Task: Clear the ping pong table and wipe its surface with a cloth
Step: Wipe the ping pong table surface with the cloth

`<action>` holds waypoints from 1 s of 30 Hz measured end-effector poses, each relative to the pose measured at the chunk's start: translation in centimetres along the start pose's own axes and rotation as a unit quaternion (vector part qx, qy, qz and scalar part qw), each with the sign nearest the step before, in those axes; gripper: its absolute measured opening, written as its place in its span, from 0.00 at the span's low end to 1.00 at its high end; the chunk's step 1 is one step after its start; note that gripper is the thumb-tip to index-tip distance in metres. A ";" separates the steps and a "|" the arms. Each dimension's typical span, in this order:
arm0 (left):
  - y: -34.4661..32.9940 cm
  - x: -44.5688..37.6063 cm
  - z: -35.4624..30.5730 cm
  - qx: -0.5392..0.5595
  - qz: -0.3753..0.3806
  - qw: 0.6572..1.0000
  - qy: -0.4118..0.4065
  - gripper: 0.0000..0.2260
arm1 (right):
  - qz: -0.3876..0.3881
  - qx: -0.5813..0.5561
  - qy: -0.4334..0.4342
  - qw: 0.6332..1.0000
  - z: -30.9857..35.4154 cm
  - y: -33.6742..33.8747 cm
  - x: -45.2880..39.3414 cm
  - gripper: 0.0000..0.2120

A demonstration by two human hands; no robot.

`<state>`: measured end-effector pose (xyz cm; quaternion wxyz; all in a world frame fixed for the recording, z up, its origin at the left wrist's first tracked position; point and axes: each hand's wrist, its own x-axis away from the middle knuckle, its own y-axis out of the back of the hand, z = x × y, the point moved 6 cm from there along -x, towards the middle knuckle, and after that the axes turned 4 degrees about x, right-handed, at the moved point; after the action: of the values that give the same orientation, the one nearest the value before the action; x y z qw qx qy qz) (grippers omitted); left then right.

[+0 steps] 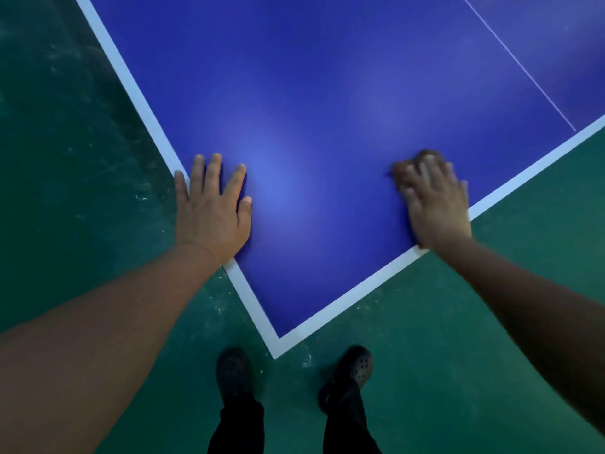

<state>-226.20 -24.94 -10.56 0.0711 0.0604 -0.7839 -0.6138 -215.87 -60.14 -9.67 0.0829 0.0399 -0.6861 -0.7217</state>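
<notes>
Standing at one corner of the ping pong worktop [327, 93], looking down; the corner [278, 347] points at the person's dark shoes [233, 371] on the green floor [65, 158]. All places below are given from that corner.

Left hand [212, 208]: flat on the blue surface beside the left white edge line [131, 83], up from the corner. Fingers straight and spread, holding nothing. Reads as a brace.

Right hand [433, 201]: on the blue surface beside the right white edge line [523, 172], up from the corner. It is blurred. Fingers lie flat over a brownish cloth [425, 157], pressing it down; a little of the cloth shows beyond the fingertips. No curl round it that I can make out.

Progress, as a judgement:
- Clearing looks done for the part in view. No bats, balls or other loose things lie on the blue surface.
- Wiping is the step in hand. The cloth is on the surface near the corner, under a pressing palm.
- The surface shows soft sheen patches but no clear wet trail, so I cannot tell which areas are already wiped.
- The thin centre line [517, 60] runs away from the right edge; the far side of it and the net end are mostly out of view, state unknown.
</notes>
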 end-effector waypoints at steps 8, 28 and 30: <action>-0.1 -4.1 -8.4 0.071 -0.057 0.993 -0.069 0.24 | 0.024 0.054 0.306 0.950 9.7 -1.9 1.3 0.25; -4.3 -18.2 -20.6 0.061 -0.024 0.998 0.015 0.27 | 0.032 -0.016 -0.164 0.986 -18.9 1.6 -13.6 0.24; -4.6 -18.7 -20.4 0.062 -0.041 0.997 0.019 0.27 | 0.014 0.002 -0.095 0.995 -16.2 1.0 -13.3 0.24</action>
<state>-203.98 -42.11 -10.89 0.0570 0.1090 -0.8158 -0.5651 -199.95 -73.75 -10.30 0.0272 -0.0386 -0.6925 -0.7199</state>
